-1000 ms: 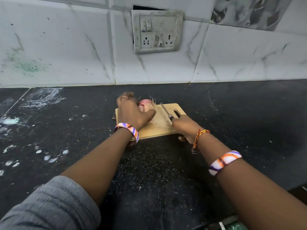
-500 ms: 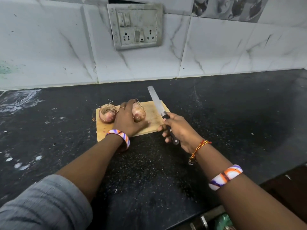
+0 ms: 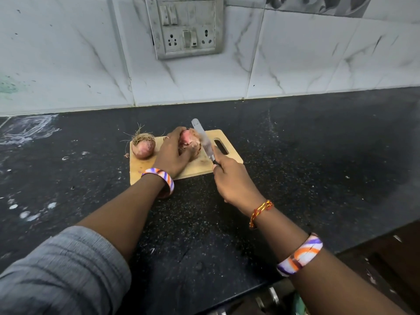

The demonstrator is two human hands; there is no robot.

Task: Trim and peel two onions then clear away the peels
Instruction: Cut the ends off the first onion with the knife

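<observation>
A small wooden cutting board [image 3: 229, 153] lies on the black counter. Two unpeeled reddish onions sit on it. The left onion [image 3: 143, 147] stands free with its dry roots up. My left hand [image 3: 173, 153] grips the right onion [image 3: 189, 142] on its side near the board's middle. My right hand [image 3: 229, 180] grips the black handle of a knife [image 3: 202, 137]. Its blade points away from me and lies against the right side of the held onion, blurred by motion.
The black speckled counter [image 3: 295, 167] runs wide on both sides, with white smears at the left [image 3: 29, 130]. A marble-tiled wall with a switch and socket plate [image 3: 185, 27] stands behind. The counter's front edge falls away at lower right [image 3: 363, 244].
The knife blade has swung in from the right to the side of the right onion. My left hand has turned that onion on its side. The left onion has stayed put.
</observation>
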